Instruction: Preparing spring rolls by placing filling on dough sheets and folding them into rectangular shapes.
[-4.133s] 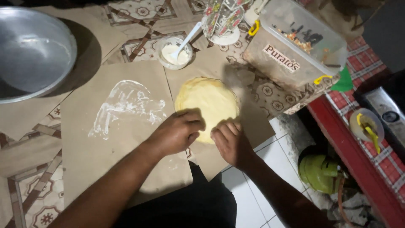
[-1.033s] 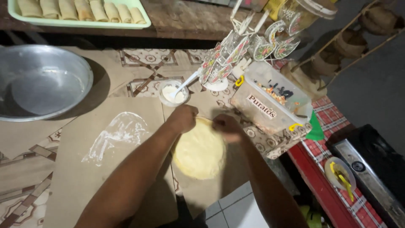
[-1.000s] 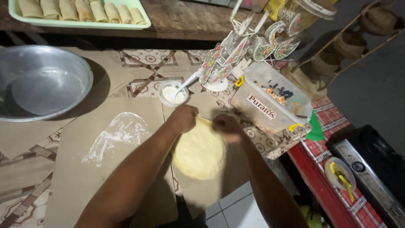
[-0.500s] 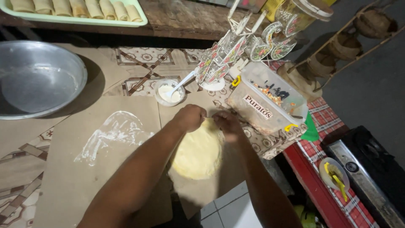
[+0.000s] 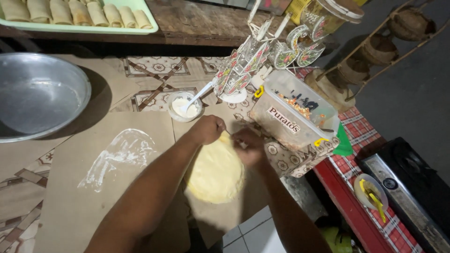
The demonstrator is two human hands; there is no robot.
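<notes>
Under your hands the round wrapper (image 5: 215, 174) is pale yellow, lying on plain brown paper (image 5: 140, 187) smeared with white. Beside you sit a silver-grey metal basin (image 5: 37, 100), a mint-green tray (image 5: 79, 28) of tan rolls, and a red-and-white checked cloth (image 5: 370, 140).

left hand (image 5: 208, 129) | right hand (image 5: 248, 146) | both gripping yellow wrapper (image 5: 216, 172) far edge

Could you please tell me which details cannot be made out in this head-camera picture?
- Far edge of the round pale yellow dough sheet: covered by the left hand and right hand.
- Either hand's grip: fingers curl under, motion-blurred.
- Grey metal basin: cut off at the left edge.
- Clear plastic tub filling: too small to identify.
</notes>
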